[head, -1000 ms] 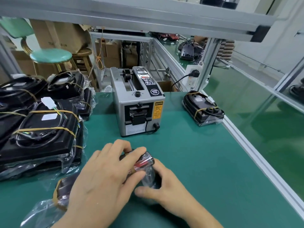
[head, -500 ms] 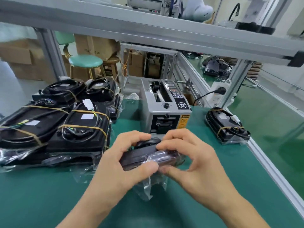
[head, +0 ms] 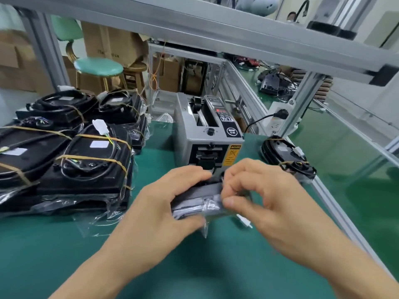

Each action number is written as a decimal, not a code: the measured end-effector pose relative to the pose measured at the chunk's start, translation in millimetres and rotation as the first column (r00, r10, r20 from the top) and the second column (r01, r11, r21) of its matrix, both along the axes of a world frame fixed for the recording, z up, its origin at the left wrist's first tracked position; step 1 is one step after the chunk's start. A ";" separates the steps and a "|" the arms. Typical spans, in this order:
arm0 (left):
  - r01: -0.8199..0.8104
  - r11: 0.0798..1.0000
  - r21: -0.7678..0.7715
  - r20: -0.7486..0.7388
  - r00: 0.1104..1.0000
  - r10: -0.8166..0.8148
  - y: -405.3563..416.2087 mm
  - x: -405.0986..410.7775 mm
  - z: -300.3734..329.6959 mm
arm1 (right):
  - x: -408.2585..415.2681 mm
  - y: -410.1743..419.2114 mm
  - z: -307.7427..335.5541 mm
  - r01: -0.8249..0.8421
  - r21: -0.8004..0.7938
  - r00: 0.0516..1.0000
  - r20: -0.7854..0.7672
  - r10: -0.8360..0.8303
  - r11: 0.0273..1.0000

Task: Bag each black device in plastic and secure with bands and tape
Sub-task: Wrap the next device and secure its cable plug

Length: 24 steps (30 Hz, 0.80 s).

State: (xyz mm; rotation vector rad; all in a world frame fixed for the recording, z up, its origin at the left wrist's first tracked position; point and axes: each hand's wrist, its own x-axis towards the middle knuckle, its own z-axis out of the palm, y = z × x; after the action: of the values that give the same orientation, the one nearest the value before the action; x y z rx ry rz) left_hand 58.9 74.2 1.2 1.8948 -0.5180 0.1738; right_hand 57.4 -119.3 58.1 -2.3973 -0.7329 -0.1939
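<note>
I hold a small black device in a clear plastic bag [head: 200, 201] above the green mat, just in front of the grey tape dispenser [head: 207, 134]. My left hand [head: 164, 203] grips its left end, fingers over the top and thumb underneath. My right hand [head: 265, 195] pinches the bag's plastic at the right end with thumb and fingers. A loose flap of the bag hangs below. A small white connector [head: 244, 222] shows under my right hand. Most of the device is hidden by my fingers.
Several bagged, rubber-banded black devices [head: 86, 160] are stacked at the left. One more bagged device [head: 287, 156] lies at the right by the aluminium table edge [head: 336, 203]. A frame post [head: 300, 104] and a power strip stand behind it. A green stool [head: 98, 66] stands beyond the table.
Both hands lifted the bagged device off the mat and brought it toward the dispenser. My right hand shifted from holding the end to pinching the plastic. The camera view tilted up.
</note>
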 end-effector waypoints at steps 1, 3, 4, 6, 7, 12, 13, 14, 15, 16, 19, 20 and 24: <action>-0.033 0.999 0.002 0.014 0.999 0.032 0.5 0.8 0.9 | -3.7 -1.5 -1.5 -0.027 -0.003 0.995 0.093 0.027 1.000; -0.089 0.996 0.012 0.024 0.996 0.089 4.5 0.2 5.0 | -11.6 -8.6 -7.3 -0.104 0.057 0.985 0.147 0.095 0.993; -0.097 0.995 0.021 0.029 0.995 0.096 5.8 -0.4 6.8 | -13.8 -13.3 -12.3 -0.127 0.080 0.983 0.147 0.114 0.989; -0.102 0.995 0.012 -0.001 0.995 0.102 8.0 -1.1 8.4 | -13.6 -18.5 -25.7 -0.137 0.046 0.959 0.258 0.121 0.989; -0.108 0.994 -0.006 -0.034 0.994 0.108 9.1 -1.2 8.9 | -11.9 -16.8 -36.1 -0.125 0.008 0.923 0.367 0.113 0.992; -0.037 0.992 -0.118 -0.180 0.984 0.015 21.5 -4.0 9.0 | -0.5 15.4 -84.3 -0.046 0.081 0.715 0.699 -0.024 0.996; -0.040 0.993 -0.113 -0.156 0.987 0.022 23.9 -3.7 8.5 | 4.5 20.7 -87.4 -0.046 0.118 0.718 0.695 -0.049 0.992; -0.069 0.992 -0.103 -0.118 0.991 0.057 26.1 -1.8 6.5 | 9.3 24.6 -88.7 -0.062 0.140 0.735 0.677 -0.050 0.988; -0.116 0.988 -0.102 -0.080 0.991 0.109 29.1 1.0 3.7 | 12.0 27.4 -88.1 -0.101 0.159 0.767 0.641 -0.025 0.982; -0.166 0.978 -0.125 -0.065 0.985 0.159 32.2 3.6 1.2 | 13.9 29.6 -86.2 -0.161 0.202 0.811 0.585 0.013 0.966; -0.290 0.939 -0.183 -0.054 0.957 0.285 40.3 8.4 -4.2 | 23.8 32.5 -74.9 -0.056 0.549 0.946 0.297 -0.132 0.834; -0.334 0.921 -0.198 -0.061 0.942 0.329 40.7 9.2 -5.8 | 31.8 31.5 -72.2 0.123 0.645 0.951 0.140 -0.275 0.755; -0.467 0.869 -0.160 -0.036 0.883 0.468 32.2 8.0 -5.8 | 74.5 21.6 -79.3 0.656 0.556 0.754 -0.522 -0.399 0.511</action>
State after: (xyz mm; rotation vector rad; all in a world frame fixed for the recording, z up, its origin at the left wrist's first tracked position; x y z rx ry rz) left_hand 66.9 106.4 -4.5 1.8266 -0.0302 0.5234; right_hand 131.8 -97.7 -21.2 -1.7187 0.2817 -0.2607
